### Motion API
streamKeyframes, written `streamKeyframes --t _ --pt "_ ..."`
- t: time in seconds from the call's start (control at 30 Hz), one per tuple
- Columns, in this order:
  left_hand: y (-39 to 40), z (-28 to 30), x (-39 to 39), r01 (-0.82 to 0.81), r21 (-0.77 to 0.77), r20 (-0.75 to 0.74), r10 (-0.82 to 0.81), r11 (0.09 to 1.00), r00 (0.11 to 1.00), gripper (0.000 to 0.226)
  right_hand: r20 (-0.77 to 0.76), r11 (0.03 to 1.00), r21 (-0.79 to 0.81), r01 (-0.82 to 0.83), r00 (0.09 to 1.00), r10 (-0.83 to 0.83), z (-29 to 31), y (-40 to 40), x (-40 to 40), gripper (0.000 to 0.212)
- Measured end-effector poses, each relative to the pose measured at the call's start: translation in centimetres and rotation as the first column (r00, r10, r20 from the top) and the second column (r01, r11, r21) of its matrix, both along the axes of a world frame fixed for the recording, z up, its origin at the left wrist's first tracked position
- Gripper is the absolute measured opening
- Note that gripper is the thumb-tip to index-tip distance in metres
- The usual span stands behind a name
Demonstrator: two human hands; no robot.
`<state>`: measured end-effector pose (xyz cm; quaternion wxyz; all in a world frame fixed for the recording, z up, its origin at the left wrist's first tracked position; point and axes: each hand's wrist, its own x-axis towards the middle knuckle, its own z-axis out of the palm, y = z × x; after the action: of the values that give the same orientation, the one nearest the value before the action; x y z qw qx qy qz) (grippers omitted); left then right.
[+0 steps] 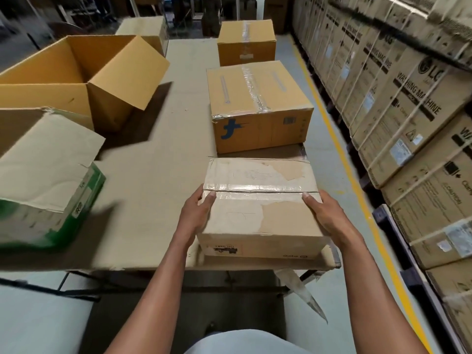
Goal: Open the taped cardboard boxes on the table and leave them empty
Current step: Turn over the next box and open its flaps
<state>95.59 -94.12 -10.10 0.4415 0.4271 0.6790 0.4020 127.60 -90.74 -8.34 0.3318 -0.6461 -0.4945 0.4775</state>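
Note:
A worn pale cardboard box (260, 213) with clear tape across its top seam sits at the table's near right edge. My left hand (198, 213) grips its left side, thumb on the taped top. My right hand (323, 213) grips its right side the same way. Behind it stands a taped brown box with a blue logo (258, 106), and farther back another taped brown box (246, 42). The table (158, 180) is covered with flat cardboard.
An open brown box (84, 77) with raised flaps stands at the left. A green-sided box with a torn open flap (46, 175) sits at the near left. Another box (145, 28) lies at the far left. Stacked washing-machine cartons (408, 103) line the right beyond a yellow floor line.

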Motion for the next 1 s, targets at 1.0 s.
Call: streamKeyframes --t 1.0 --pt "-2.2 0.5 -0.2 -0.033 0.120 0.177 0.011 0.992 0.984 0.058 -0.335 0.945 0.165 0.281 0.918 -0.214 -1.0 -1.4 0.6 0.048"
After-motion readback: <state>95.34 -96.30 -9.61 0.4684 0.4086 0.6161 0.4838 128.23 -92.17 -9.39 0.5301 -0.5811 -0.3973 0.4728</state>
